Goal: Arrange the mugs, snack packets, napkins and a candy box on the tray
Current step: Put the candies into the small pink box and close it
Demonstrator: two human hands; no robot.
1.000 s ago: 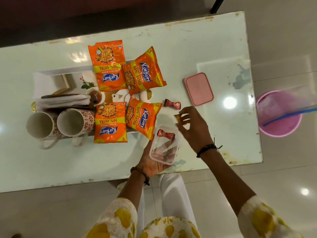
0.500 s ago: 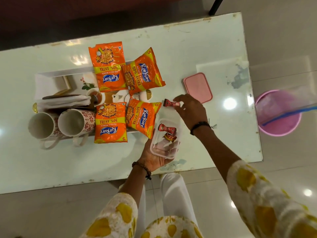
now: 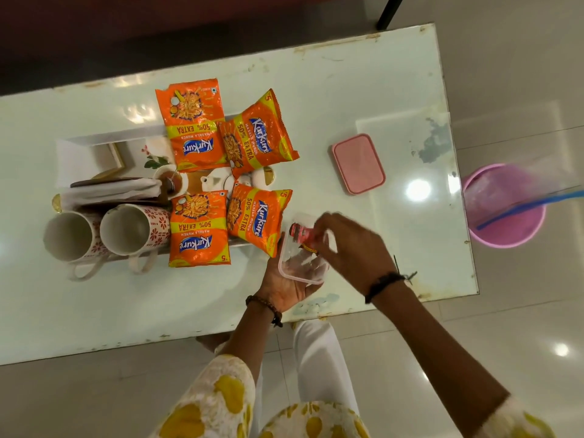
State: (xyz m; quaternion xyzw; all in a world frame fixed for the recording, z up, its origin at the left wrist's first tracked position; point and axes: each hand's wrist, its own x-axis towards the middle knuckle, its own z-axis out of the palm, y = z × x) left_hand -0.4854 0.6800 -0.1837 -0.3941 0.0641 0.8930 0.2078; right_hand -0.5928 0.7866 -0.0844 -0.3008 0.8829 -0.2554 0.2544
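Note:
My left hand [image 3: 284, 289] holds the clear candy box [image 3: 300, 268] from below, just right of the tray [image 3: 107, 139]. My right hand [image 3: 354, 248] hovers over the box and pinches a red wrapped candy [image 3: 298, 230] at its far rim; another candy lies inside, partly hidden by my fingers. On the tray lie several orange snack packets [image 3: 199, 227], two patterned mugs [image 3: 132, 229] on their sides and folded white napkins [image 3: 110, 192]. The box's pink lid [image 3: 358, 164] rests on the table to the right.
The glass table [image 3: 316, 83] ends close to my body and at the right. A pink bucket [image 3: 505, 207] with a blue stick stands on the floor past the right edge. A dark leg stands at the far right corner.
My right hand picked the red candy off the table near the packets and brought it back over the box. The box in my left hand has stayed put.

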